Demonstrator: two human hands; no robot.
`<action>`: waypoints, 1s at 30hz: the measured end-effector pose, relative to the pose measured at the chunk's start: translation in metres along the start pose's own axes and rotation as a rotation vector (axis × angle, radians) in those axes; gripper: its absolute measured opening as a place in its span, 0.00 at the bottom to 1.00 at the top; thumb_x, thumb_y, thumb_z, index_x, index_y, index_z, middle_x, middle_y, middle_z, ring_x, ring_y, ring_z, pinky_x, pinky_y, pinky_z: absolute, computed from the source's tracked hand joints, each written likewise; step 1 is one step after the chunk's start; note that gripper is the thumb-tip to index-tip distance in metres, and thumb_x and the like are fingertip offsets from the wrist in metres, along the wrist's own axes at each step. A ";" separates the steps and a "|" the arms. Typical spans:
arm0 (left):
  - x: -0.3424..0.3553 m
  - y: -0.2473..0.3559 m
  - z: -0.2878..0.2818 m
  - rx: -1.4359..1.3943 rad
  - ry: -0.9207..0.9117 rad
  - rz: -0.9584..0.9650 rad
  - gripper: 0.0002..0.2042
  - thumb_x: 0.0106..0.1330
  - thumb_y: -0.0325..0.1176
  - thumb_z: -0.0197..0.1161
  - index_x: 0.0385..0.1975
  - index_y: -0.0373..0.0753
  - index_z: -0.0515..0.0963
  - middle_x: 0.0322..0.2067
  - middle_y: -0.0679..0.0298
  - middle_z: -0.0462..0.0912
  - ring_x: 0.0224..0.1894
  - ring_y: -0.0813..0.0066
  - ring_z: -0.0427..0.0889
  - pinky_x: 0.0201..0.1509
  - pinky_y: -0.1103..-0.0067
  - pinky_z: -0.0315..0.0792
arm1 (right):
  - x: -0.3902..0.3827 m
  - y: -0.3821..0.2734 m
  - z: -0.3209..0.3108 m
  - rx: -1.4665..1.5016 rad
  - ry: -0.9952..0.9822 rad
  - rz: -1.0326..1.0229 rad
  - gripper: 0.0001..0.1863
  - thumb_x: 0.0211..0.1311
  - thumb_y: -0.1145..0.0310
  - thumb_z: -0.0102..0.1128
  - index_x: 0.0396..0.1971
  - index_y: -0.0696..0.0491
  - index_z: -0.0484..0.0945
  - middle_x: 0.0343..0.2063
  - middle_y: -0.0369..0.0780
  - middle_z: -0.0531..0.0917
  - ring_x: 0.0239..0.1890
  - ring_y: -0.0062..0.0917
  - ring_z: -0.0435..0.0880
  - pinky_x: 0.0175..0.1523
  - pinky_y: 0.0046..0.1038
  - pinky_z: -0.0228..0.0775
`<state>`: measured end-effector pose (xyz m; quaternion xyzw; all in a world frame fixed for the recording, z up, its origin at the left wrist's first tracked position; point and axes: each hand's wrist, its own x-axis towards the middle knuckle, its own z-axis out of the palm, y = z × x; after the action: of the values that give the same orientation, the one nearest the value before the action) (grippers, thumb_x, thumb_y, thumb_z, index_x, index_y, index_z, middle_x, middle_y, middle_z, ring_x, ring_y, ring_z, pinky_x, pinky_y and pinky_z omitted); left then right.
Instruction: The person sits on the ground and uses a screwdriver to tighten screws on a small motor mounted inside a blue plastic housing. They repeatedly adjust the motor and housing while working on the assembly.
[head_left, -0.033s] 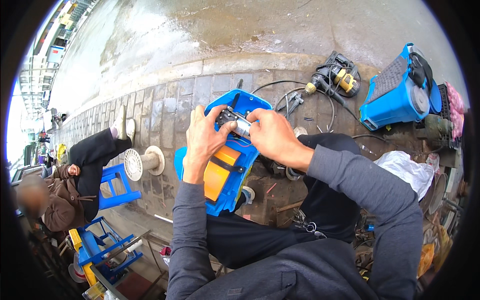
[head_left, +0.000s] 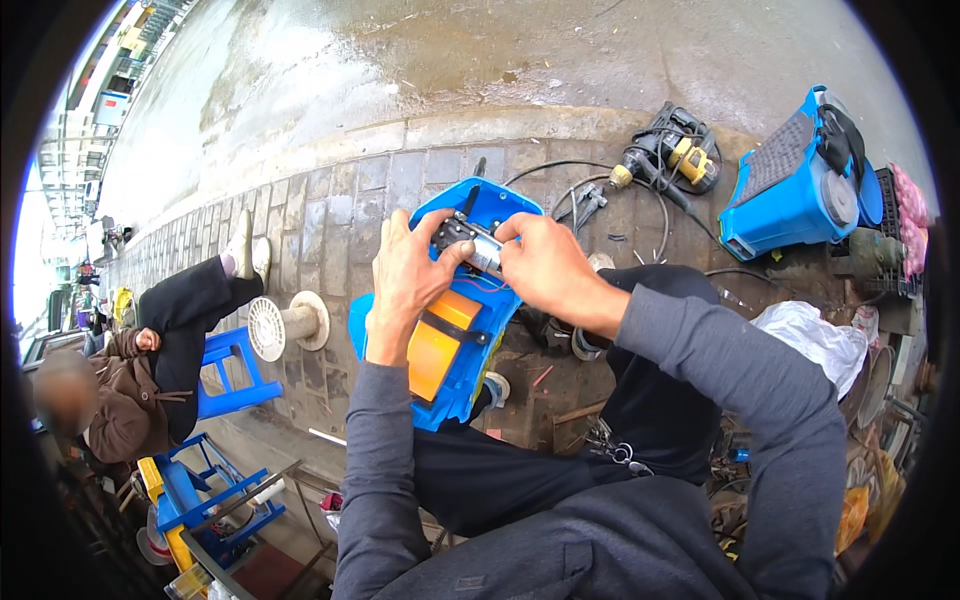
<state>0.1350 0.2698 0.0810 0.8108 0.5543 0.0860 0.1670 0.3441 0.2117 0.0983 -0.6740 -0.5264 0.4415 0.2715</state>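
Observation:
A small electric pump [head_left: 484, 252] with a silver motor can and a dark head lies over an open blue plastic housing [head_left: 495, 207]. My left hand [head_left: 408, 275] grips the dark head between thumb and fingers. Closed round the other end of the silver can is my right hand [head_left: 553, 268], whose fingers hide that end. Thin red wires run beside the pump inside the housing. Nearer to me in the same housing sits an orange battery pack [head_left: 437, 358], held by a black strap. The housing rests by my lap and left leg.
A corded drill [head_left: 690, 160] and pliers [head_left: 592, 203] lie beyond my right hand. At the right stands a blue tank [head_left: 785, 195], with a white plastic bag [head_left: 815, 340] nearer. A seated person [head_left: 135, 400], a blue stool [head_left: 232, 375] and a spool [head_left: 290, 327] are at left.

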 end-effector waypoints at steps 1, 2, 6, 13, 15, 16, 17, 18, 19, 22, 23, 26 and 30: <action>0.000 0.001 -0.001 -0.005 -0.009 -0.005 0.26 0.66 0.52 0.78 0.62 0.52 0.85 0.47 0.50 0.77 0.56 0.45 0.80 0.57 0.56 0.78 | 0.007 0.000 -0.003 -0.008 -0.050 0.028 0.14 0.70 0.68 0.59 0.44 0.61 0.87 0.34 0.54 0.90 0.40 0.48 0.92 0.47 0.48 0.81; 0.001 0.001 -0.003 -0.015 -0.013 -0.007 0.26 0.66 0.52 0.77 0.63 0.52 0.85 0.47 0.49 0.78 0.56 0.44 0.80 0.58 0.55 0.77 | 0.015 -0.002 -0.008 -0.015 -0.098 0.053 0.14 0.69 0.69 0.59 0.44 0.62 0.87 0.33 0.51 0.91 0.38 0.42 0.92 0.46 0.44 0.82; 0.002 0.005 -0.004 -0.003 -0.026 0.015 0.30 0.64 0.57 0.78 0.64 0.52 0.84 0.48 0.50 0.77 0.57 0.45 0.80 0.57 0.55 0.78 | 0.039 -0.009 -0.034 0.364 -0.424 0.515 0.11 0.75 0.69 0.60 0.33 0.58 0.83 0.19 0.35 0.76 0.12 0.17 0.61 0.19 0.30 0.47; 0.005 0.016 0.001 0.085 -0.021 0.031 0.36 0.58 0.62 0.80 0.63 0.48 0.84 0.49 0.50 0.76 0.57 0.44 0.79 0.56 0.54 0.79 | 0.034 -0.010 -0.040 0.475 -0.565 0.616 0.11 0.75 0.68 0.49 0.38 0.54 0.81 0.16 0.33 0.71 0.14 0.19 0.61 0.21 0.32 0.49; 0.006 0.018 0.004 0.097 0.001 0.029 0.36 0.57 0.62 0.81 0.61 0.46 0.85 0.48 0.50 0.77 0.55 0.45 0.79 0.55 0.55 0.80 | 0.028 -0.011 -0.036 0.505 -0.484 0.613 0.11 0.76 0.66 0.49 0.35 0.52 0.80 0.16 0.33 0.70 0.14 0.19 0.60 0.21 0.33 0.48; 0.006 0.019 0.005 0.100 0.011 0.033 0.36 0.57 0.62 0.81 0.61 0.46 0.85 0.48 0.50 0.76 0.55 0.45 0.79 0.54 0.55 0.80 | 0.025 -0.012 -0.034 0.508 -0.431 0.625 0.12 0.76 0.66 0.49 0.33 0.51 0.80 0.16 0.33 0.70 0.14 0.19 0.60 0.22 0.33 0.48; 0.006 0.019 0.006 0.102 0.021 0.037 0.36 0.57 0.62 0.81 0.61 0.46 0.85 0.48 0.50 0.76 0.55 0.45 0.79 0.54 0.55 0.80 | 0.022 -0.015 -0.031 0.546 -0.383 0.651 0.10 0.75 0.67 0.53 0.30 0.51 0.79 0.16 0.34 0.70 0.13 0.19 0.60 0.21 0.33 0.47; 0.006 0.019 0.008 0.103 0.032 0.041 0.36 0.57 0.62 0.81 0.60 0.46 0.85 0.48 0.50 0.76 0.55 0.45 0.79 0.53 0.55 0.80 | 0.019 -0.020 -0.026 0.615 -0.350 0.637 0.09 0.72 0.71 0.58 0.28 0.52 0.77 0.16 0.34 0.70 0.12 0.20 0.61 0.19 0.34 0.46; 0.007 0.019 0.008 0.108 0.040 0.041 0.36 0.56 0.62 0.81 0.60 0.46 0.85 0.48 0.50 0.76 0.55 0.45 0.79 0.53 0.55 0.80 | 0.015 -0.025 -0.021 0.620 -0.309 0.642 0.09 0.71 0.72 0.60 0.27 0.52 0.77 0.16 0.34 0.70 0.12 0.20 0.61 0.19 0.34 0.45; 0.008 0.020 0.009 0.108 0.038 0.035 0.36 0.57 0.63 0.81 0.60 0.46 0.85 0.48 0.50 0.76 0.56 0.45 0.79 0.53 0.54 0.80 | 0.014 -0.029 -0.028 0.557 -0.343 0.622 0.10 0.72 0.72 0.60 0.28 0.53 0.76 0.15 0.34 0.68 0.12 0.21 0.61 0.18 0.33 0.45; 0.009 0.020 0.008 0.096 0.023 0.029 0.36 0.57 0.63 0.80 0.61 0.47 0.84 0.48 0.49 0.76 0.57 0.44 0.79 0.54 0.53 0.79 | 0.017 -0.028 -0.033 0.534 -0.387 0.619 0.09 0.72 0.71 0.59 0.28 0.53 0.76 0.15 0.34 0.68 0.12 0.21 0.61 0.19 0.32 0.45; 0.008 0.023 0.007 0.081 -0.004 0.026 0.37 0.57 0.63 0.81 0.62 0.48 0.83 0.48 0.50 0.76 0.57 0.44 0.79 0.54 0.53 0.78 | 0.026 -0.024 -0.047 0.474 -0.453 0.646 0.07 0.73 0.69 0.56 0.35 0.55 0.80 0.16 0.33 0.68 0.13 0.19 0.59 0.21 0.31 0.46; 0.008 0.025 0.004 0.080 0.001 0.030 0.37 0.56 0.62 0.82 0.62 0.48 0.83 0.47 0.51 0.76 0.56 0.45 0.79 0.55 0.54 0.78 | 0.031 -0.022 -0.055 0.391 -0.499 0.642 0.11 0.74 0.71 0.57 0.47 0.61 0.84 0.15 0.33 0.68 0.12 0.18 0.56 0.20 0.31 0.47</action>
<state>0.1608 0.2682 0.0859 0.8250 0.5452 0.0668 0.1329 0.3840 0.2535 0.1323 -0.6122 -0.2468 0.7435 0.1077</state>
